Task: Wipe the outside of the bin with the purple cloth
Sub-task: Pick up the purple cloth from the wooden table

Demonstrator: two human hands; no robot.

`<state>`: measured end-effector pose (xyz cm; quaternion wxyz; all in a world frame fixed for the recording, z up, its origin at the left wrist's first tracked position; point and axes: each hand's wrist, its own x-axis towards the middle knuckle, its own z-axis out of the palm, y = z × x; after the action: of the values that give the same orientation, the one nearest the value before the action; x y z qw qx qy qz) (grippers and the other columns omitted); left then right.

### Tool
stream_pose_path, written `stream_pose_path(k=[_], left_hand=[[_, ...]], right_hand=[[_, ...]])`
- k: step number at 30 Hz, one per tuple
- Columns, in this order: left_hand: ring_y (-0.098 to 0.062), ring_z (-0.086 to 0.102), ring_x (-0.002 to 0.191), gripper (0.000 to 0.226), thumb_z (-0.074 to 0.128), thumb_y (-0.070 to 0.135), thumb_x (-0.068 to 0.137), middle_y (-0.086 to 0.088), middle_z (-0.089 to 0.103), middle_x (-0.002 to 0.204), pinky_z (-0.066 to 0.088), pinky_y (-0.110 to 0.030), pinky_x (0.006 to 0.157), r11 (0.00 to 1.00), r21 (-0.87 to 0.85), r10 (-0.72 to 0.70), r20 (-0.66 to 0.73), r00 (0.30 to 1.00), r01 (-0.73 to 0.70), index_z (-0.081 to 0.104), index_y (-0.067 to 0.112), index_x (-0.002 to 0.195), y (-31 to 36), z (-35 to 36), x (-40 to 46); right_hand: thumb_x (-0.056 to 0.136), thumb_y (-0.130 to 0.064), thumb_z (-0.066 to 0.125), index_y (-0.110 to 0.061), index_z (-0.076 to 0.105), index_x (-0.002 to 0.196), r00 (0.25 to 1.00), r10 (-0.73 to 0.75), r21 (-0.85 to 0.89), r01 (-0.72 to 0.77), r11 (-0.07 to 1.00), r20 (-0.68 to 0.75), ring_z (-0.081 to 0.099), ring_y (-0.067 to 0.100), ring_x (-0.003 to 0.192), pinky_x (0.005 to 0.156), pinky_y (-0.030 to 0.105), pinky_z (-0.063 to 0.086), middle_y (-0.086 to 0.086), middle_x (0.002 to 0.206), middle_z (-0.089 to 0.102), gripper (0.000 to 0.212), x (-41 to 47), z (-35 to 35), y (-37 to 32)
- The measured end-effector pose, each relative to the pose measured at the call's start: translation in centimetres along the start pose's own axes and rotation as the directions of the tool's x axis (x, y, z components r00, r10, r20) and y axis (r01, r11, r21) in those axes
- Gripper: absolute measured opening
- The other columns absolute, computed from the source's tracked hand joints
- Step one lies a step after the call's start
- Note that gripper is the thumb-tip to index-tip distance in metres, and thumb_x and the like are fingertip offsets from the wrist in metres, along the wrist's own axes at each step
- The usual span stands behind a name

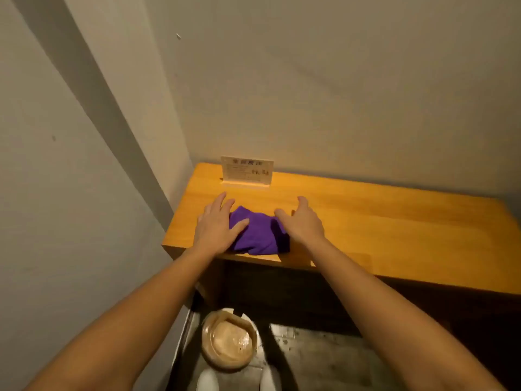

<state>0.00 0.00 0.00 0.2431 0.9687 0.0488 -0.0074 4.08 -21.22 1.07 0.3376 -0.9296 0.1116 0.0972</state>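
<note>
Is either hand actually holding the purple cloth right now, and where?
Neither grips it: the left hand and right hand rest open at the purple cloth's two sides.

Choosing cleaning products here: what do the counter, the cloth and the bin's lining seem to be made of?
Counter: likely wood with a smooth satin finish; faint grain lines, soft glow. Purple cloth: soft fabric, matte, crumpled in folds. Bin: lined with what looks like thin clear plastic; wrinkled and glinting.

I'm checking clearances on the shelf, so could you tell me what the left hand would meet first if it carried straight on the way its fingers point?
Probably the small sign standing at the wall; the left hand points up-right across bare wooden shelf toward it, though depth is uncertain.
</note>
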Motion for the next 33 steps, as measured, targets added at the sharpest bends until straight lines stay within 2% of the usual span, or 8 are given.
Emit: stream_pose_path(k=[8,13,17,23,25,28,31,33], left_hand=[[-0.031,0.057,0.124,0.079,0.074,0.054,0.084,-0.010,0.061,0.139,0.048,-0.043,0.100,0.983,-0.154,-0.065,0.195,0.979,0.096,0.048,0.015,0.147,-1.9,1.4,0.6],[-0.025,0.071,0.097,0.042,0.080,0.043,0.083,-0.006,0.078,0.104,0.059,-0.040,0.084,0.883,-0.419,-0.071,0.327,0.943,0.211,0.076,0.011,0.110,-2.8,0.9,0.2],[-0.020,0.076,0.084,0.044,0.082,0.056,0.072,-0.002,0.080,0.085,0.055,-0.021,0.061,0.587,-0.722,-0.064,0.409,0.910,0.366,0.079,0.014,0.086,-2.7,-1.6,-2.3],[-0.020,0.072,0.109,0.048,0.080,0.037,0.083,-0.007,0.075,0.119,0.057,-0.027,0.083,0.210,-0.913,0.015,0.361,0.932,0.350,0.070,0.013,0.122,0.3,-3.9,-4.9],[-0.019,0.071,0.110,0.048,0.079,0.038,0.082,-0.006,0.076,0.119,0.057,-0.027,0.084,0.223,-0.910,0.002,0.360,0.933,0.350,0.069,0.014,0.122,1.6,-4.0,-6.0],[-0.012,0.069,0.113,0.058,0.078,0.047,0.081,-0.001,0.072,0.125,0.055,-0.021,0.083,0.420,-0.837,0.002,0.387,0.922,0.351,0.063,0.020,0.129,3.0,-4.2,-7.9],[0.002,0.057,0.122,0.078,0.079,0.055,0.077,0.015,0.060,0.133,0.050,-0.010,0.083,0.560,-0.800,-0.086,0.200,0.976,0.213,0.049,0.029,0.144,3.1,-4.7,-9.1],[0.005,0.063,0.112,0.073,0.077,0.056,0.080,0.014,0.070,0.119,0.051,-0.007,0.077,0.536,-0.830,-0.099,0.121,0.988,0.156,0.049,0.038,0.144,3.5,-5.0,-9.9]], right_hand=[[0.078,-0.042,0.085,-0.014,0.045,0.149,0.990,0.068,0.044,-0.074,0.996,0.124,0.056,0.031,0.129,0.102,0.040,0.049,0.011,0.146,0.055,0.085,-1.7,3.3,0.8],[0.071,-0.025,0.094,-0.015,0.067,0.124,0.976,0.124,0.353,-0.181,0.918,0.178,0.068,0.025,0.108,0.094,0.039,0.057,0.006,0.124,0.072,0.060,-2.3,3.1,0.4],[0.071,-0.009,0.092,-0.015,0.072,0.110,0.972,0.064,0.793,-0.221,0.569,0.225,0.073,0.028,0.105,0.083,0.037,0.060,0.015,0.117,0.075,0.044,-4.1,0.9,-0.3],[0.079,0.001,0.082,-0.015,0.065,0.134,0.961,-0.063,0.961,-0.274,-0.047,0.270,0.071,0.033,0.115,0.089,0.043,0.060,0.016,0.125,0.074,0.060,-6.5,-1.2,-2.2],[0.082,0.002,0.079,-0.013,0.062,0.139,0.962,-0.079,0.955,-0.271,-0.123,0.262,0.070,0.034,0.118,0.093,0.045,0.059,0.018,0.129,0.071,0.062,-7.1,-1.8,-2.3],[0.084,0.000,0.078,-0.011,0.059,0.141,0.954,-0.115,0.952,-0.290,-0.100,0.278,0.069,0.035,0.120,0.101,0.049,0.056,0.019,0.131,0.070,0.060,-7.8,-2.7,-2.0],[0.081,-0.002,0.081,-0.009,0.061,0.138,0.948,-0.139,0.956,-0.293,-0.021,0.288,0.071,0.033,0.115,0.097,0.048,0.058,0.017,0.125,0.073,0.061,-8.4,-3.7,-1.2],[0.078,-0.004,0.086,-0.010,0.062,0.137,0.943,-0.157,0.955,-0.291,0.052,0.295,0.073,0.031,0.112,0.090,0.044,0.060,0.016,0.123,0.074,0.064,-8.8,-4.2,-0.9]])
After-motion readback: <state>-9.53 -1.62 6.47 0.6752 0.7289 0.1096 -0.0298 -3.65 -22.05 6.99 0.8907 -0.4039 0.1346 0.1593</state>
